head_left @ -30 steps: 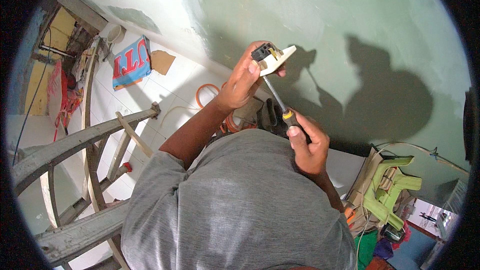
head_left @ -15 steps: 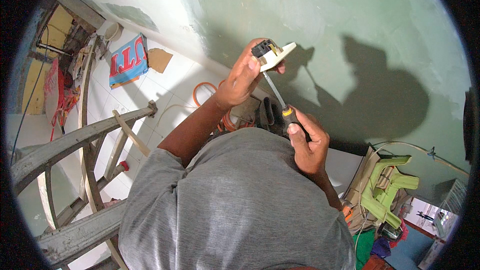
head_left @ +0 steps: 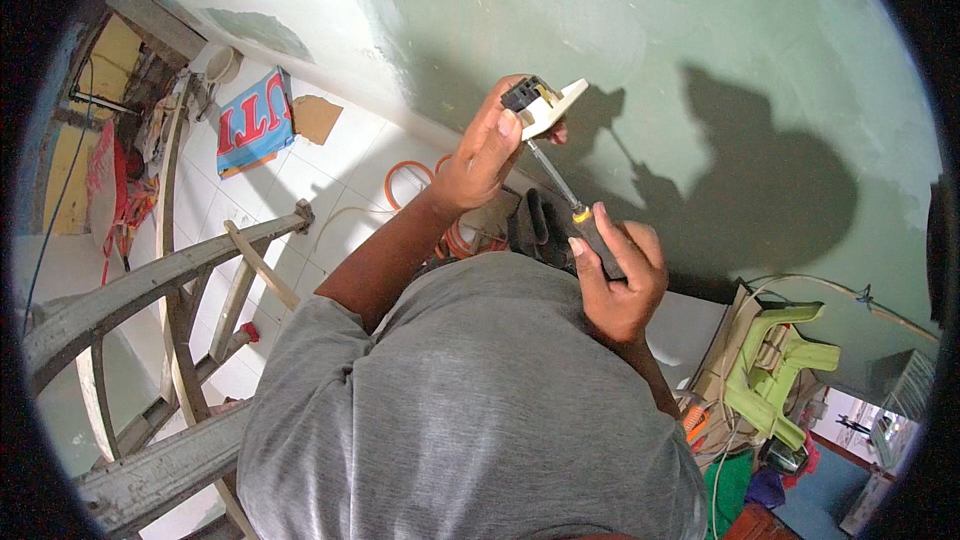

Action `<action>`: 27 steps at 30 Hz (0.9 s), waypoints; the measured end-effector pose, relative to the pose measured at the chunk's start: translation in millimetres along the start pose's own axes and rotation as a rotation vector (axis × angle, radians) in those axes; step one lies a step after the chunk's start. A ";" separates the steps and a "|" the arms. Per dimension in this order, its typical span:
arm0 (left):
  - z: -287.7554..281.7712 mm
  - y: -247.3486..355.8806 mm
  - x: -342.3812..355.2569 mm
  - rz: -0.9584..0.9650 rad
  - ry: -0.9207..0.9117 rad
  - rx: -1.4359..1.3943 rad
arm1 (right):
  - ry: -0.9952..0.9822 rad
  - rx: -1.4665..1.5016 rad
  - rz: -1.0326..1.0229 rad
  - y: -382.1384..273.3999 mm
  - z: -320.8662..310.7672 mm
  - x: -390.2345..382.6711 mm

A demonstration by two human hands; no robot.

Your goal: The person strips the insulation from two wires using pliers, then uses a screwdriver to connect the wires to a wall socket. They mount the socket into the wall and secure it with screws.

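My left hand (head_left: 480,158) grips a cream electrical fitting (head_left: 552,112) with a black module on its back, holding it up in front of the green wall, thumb on the near side. A screwdriver (head_left: 557,180) with a steel shaft and a dark, yellow-banded handle points up at the plate's lower side. Its tip appears to meet the plate, though the exact contact is too small to make out. My right hand (head_left: 622,285) holds the screwdriver's handle between thumb and fingers.
An aluminium ladder (head_left: 150,285) and wooden strips lie to my left. Behind are a blue-and-red sign (head_left: 250,125), cardboard (head_left: 318,122) and orange hose (head_left: 405,168) on the white-tiled floor (head_left: 350,155). At lower right are a pale green plastic stool (head_left: 745,390), cables and cloths.
The plate and my left hand have risen slightly. My right fingers have shifted on the handle: the index finger now points more upward and the yellow band sits a little higher.
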State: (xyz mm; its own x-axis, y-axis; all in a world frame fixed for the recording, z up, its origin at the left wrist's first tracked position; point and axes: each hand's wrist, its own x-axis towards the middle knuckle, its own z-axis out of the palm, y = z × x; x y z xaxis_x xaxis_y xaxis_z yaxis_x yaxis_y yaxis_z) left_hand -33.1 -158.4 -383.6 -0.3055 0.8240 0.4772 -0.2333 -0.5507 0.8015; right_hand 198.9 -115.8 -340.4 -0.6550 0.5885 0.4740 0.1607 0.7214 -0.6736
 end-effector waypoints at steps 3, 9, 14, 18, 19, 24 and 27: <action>-5.0 -2.6 -1.2 -0.029 -0.001 0.035 | -0.044 0.137 0.159 -3.7 -1.1 1.9; 7.1 4.8 -7.3 -0.068 0.046 0.111 | -0.345 0.531 0.705 -0.5 -20.4 -6.6; 4.0 -1.0 -11.8 -0.057 0.051 0.114 | -0.060 0.113 0.142 9.8 -10.0 -9.7; 7.2 7.0 -6.3 -0.112 0.057 0.186 | -0.072 0.389 0.461 -8.9 -1.5 -7.4; 6.1 4.8 -7.8 -0.107 0.064 0.172 | -0.206 0.489 0.588 -9.1 -9.9 -3.8; 3.4 4.8 -11.6 -0.130 0.044 0.176 | -0.315 0.335 0.432 0.0 -22.4 -7.4; 7.9 6.5 -14.3 -0.090 -0.004 0.186 | -0.229 0.322 0.364 -7.2 -15.3 -9.3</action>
State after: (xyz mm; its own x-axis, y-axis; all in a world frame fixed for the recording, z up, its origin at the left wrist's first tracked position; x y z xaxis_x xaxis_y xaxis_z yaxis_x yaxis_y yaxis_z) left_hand -22.9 -172.7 -382.4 -0.2877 0.8695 0.4014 -0.0846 -0.4406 0.8937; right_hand 215.0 -120.9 -331.3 -0.7489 0.6594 0.0654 0.1970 0.3158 -0.9281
